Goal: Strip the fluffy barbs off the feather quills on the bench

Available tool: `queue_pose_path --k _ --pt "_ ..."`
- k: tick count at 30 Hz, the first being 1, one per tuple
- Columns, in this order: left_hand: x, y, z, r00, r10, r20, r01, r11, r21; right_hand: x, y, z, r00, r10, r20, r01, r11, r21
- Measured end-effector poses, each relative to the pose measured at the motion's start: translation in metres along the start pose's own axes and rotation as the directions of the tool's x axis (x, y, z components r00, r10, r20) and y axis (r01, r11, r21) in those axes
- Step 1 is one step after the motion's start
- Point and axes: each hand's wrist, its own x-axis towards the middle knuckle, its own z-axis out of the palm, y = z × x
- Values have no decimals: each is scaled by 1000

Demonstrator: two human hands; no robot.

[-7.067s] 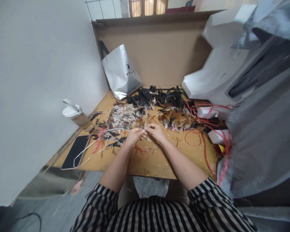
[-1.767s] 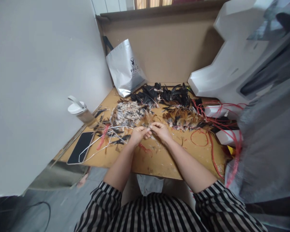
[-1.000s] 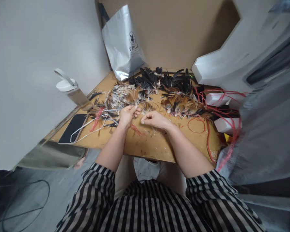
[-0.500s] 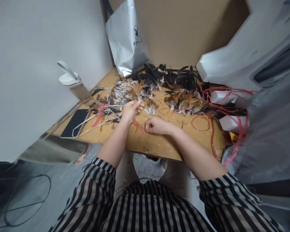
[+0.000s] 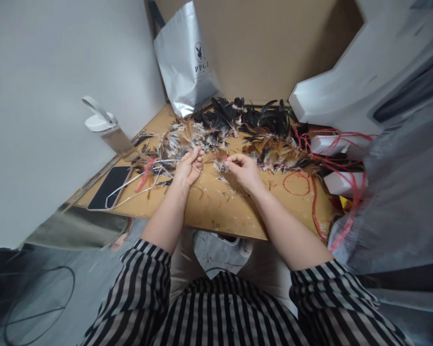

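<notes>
My left hand [image 5: 190,166] is closed in a pinch above the middle of the table. A tuft of brown feathers [image 5: 188,129] stands up just beyond its fingertips and appears to be held there. To its right, my right hand [image 5: 244,172] pinches thumb to fingers, with a bit of red string [image 5: 223,157] showing at the tips. Behind both hands lie heaps of loose feathers: black feathers [image 5: 220,113] at the back and a brown row [image 5: 285,153] on the right. The thin ends inside each pinch are too small to make out.
On the table's left are a phone [image 5: 110,187], white wire [image 5: 124,190] and a lidded cup [image 5: 110,132]. A silver bag [image 5: 185,62] stands at the back. Red cord [image 5: 353,180] trails over white machine parts [image 5: 344,184] at right. A wall [image 5: 57,96] borders the left.
My right hand has lifted off the tabletop and moved forward to the feathers, the red string moving with it. My left hand has shifted slightly left and turned its palm more upward.
</notes>
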Motion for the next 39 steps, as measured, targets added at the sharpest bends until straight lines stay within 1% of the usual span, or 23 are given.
queue_pose_path --k 2,3,5,7,10,15,19,23,27,32,36,39 --pt "-2 -1 1 992 -126 30 126 992 25 -1 -3 -1 997 -65 -48 63 997 -34" --pt "-3 -3 2 980 -192 53 190 981 41 -2 -4 -1 992 -109 -59 105 993 -57" --pt "-6 -6 4 955 -278 105 273 960 56 -5 -7 -1 976 -217 -36 212 972 -103" --pt "-9 -7 6 948 -278 154 275 961 35 -8 -8 0 949 -312 45 316 938 -143" --pt "-13 -6 9 958 -233 170 234 972 15 -11 -5 4 911 -369 185 403 893 -200" --pt "-14 -2 9 969 -199 145 196 980 35 -14 1 9 855 -398 333 491 828 -271" --pt "-15 -2 9 971 -187 146 181 982 59 -16 0 11 818 -422 391 539 799 -265" --pt "-15 -2 8 973 -169 156 160 985 65 -19 0 12 809 -417 414 560 761 -327" --pt "-14 -3 7 971 -196 136 185 979 85 -22 -2 13 804 -383 454 570 714 -407" --pt "-13 -5 6 962 -217 164 206 975 81 -25 -5 11 794 -350 498 586 658 -473" --pt "-13 -6 8 960 -211 186 198 976 86 -24 -3 11 796 -343 498 582 661 -474" --pt "-13 -6 7 953 -209 221 196 977 82 -23 -3 11 798 -362 482 575 696 -431"
